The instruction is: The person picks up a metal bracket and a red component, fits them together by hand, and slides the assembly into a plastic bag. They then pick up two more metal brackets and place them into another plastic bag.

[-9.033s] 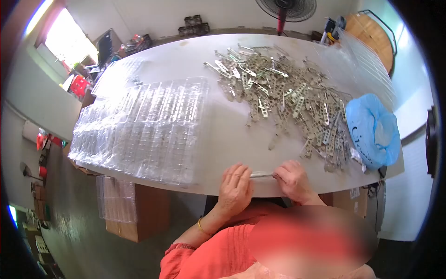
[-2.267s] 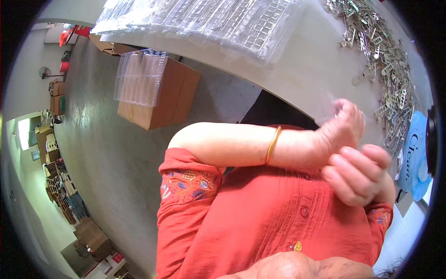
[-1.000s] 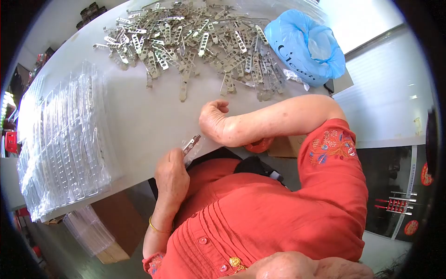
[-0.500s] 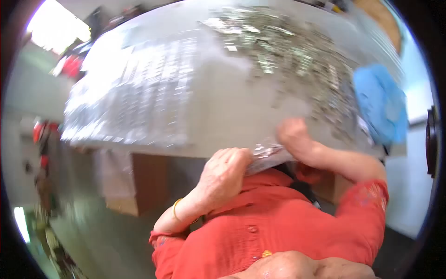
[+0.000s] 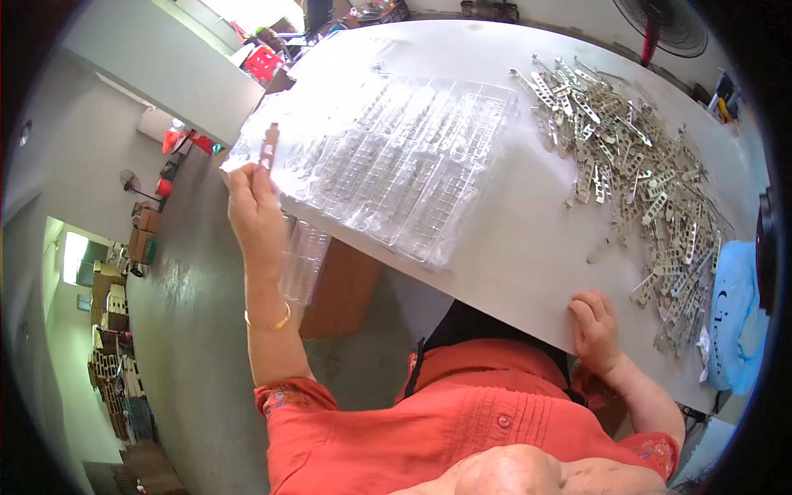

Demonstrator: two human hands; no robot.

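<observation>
Near the left end of the table, my left hand point(image 5: 257, 206) is closed on a narrow metal strip point(image 5: 269, 144), which sticks up from the fingertips. Just right of it lies a clear plastic tray point(image 5: 412, 177) with rows of compartments; glare blurs its left side. My right hand point(image 5: 596, 332) rests on the table's front edge with its fingers curled in, and whatever may be inside is hidden. Beyond that hand spreads a loose pile of flat metal strips with holes point(image 5: 635, 165).
A blue plastic bag point(image 5: 734, 322) hangs at the table's right edge. Below the table stand a brown cardboard box point(image 5: 342, 289) and another clear tray point(image 5: 305, 260). A black fan point(image 5: 664, 25) is behind the table, and boxes point(image 5: 107, 313) line the floor at far left.
My hands were close together at the front edge with shiny metal pieces between them. The left has moved far left with a metal strip; the view has turned left.
</observation>
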